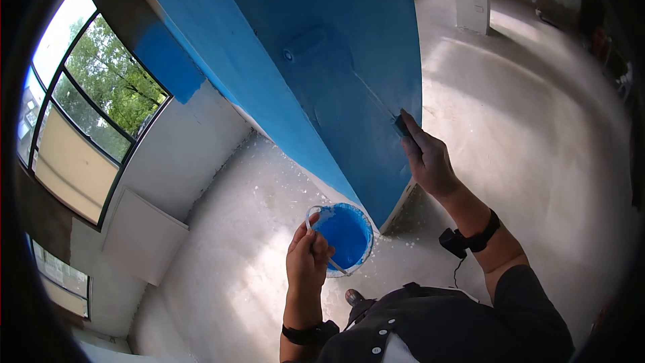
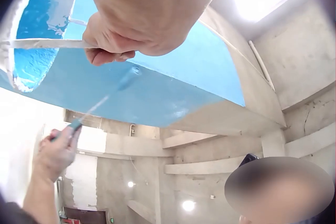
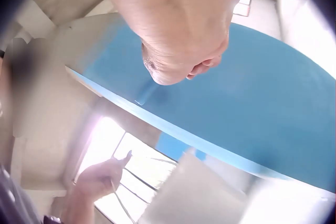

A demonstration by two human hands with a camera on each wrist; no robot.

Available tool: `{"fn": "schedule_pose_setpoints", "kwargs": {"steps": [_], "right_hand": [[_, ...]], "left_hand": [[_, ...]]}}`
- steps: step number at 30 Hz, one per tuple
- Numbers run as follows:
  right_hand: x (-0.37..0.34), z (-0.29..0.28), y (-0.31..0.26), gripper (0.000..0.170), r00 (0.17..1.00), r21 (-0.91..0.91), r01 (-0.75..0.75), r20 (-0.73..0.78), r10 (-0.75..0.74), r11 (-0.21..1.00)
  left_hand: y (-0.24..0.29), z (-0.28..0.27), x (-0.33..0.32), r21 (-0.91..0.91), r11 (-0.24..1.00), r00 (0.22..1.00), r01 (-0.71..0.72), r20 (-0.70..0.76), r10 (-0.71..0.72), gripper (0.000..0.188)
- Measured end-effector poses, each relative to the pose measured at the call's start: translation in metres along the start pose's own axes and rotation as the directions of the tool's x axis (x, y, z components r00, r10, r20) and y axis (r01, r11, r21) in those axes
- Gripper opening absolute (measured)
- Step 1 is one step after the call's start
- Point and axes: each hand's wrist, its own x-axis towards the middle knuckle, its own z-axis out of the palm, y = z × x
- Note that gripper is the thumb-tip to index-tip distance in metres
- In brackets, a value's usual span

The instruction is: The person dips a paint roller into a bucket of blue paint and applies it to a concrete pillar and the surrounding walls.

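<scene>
Blue-stained bucket [image 1: 365, 222] in head and left wrist views only.

Right grip [image 1: 431, 161] reaches forward, curled; left grip [image 1: 308, 259] (curled too) sits lower.

My remote feed is cutting off the bucket [image 2: 63, 6] at the left wrist view's top edge; a blur is masking the person's head [image 2: 279, 190]. The right hand [image 3: 184, 35] is hiding the roller handle [image 1: 402, 125] in the right wrist view, where glare is washing out the window [image 3: 105, 140].
</scene>
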Motion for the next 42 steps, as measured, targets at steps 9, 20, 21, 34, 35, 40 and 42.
{"fn": "schedule_pose_setpoints", "kwargs": {"steps": [9, 20, 21, 34, 35, 40, 42], "right_hand": [[0.058, -0.012, -0.019, 0.048, 0.998, -0.041, 0.02, 0.055, -0.018, 0.999], [0.065, -0.02, -0.012, 0.046, 0.978, -0.122, 0.205, -0.001, -0.206, 0.971], [0.092, -0.031, -0.034, 0.045, 0.989, -0.115, 0.147, 0.034, -0.144, 0.982], [-0.013, -0.02, -0.002, 0.053, 0.982, -0.218, 0.043, 0.191, 0.0, 0.975], [-0.008, -0.02, -0.005, 0.052, 0.988, -0.136, 0.059, 0.151, -0.038, 0.989], [0.088, -0.028, -0.045, 0.043, 0.988, -0.041, 0.155, -0.009, -0.155, 0.987], [0.118, -0.032, -0.064, 0.041, 0.997, -0.076, 0.034, 0.065, -0.029, 0.997]], "left_hand": [[-0.006, -0.022, 0.003, -0.022, 1.0, 0.996, -0.015, -0.085, 0.013, 0.034], [-0.011, -0.043, 0.006, -0.041, 0.999, 0.99, 0.009, -0.139, -0.014, 0.032], [-0.01, -0.041, 0.007, -0.036, 0.999, 0.99, 0.002, -0.142, -0.007, 0.032], [-0.009, -0.044, 0.009, -0.003, 1.0, 0.986, 0.012, -0.165, -0.012, 0.032], [-0.009, -0.045, 0.009, -0.005, 1.0, 0.989, 0.018, -0.149, -0.018, 0.032], [-0.009, -0.043, 0.006, 0.035, 0.999, 0.99, 0.019, -0.137, -0.014, 0.031], [-0.008, -0.044, 0.006, -0.048, 0.999, 0.99, -0.014, -0.141, 0.008, 0.032]]}}
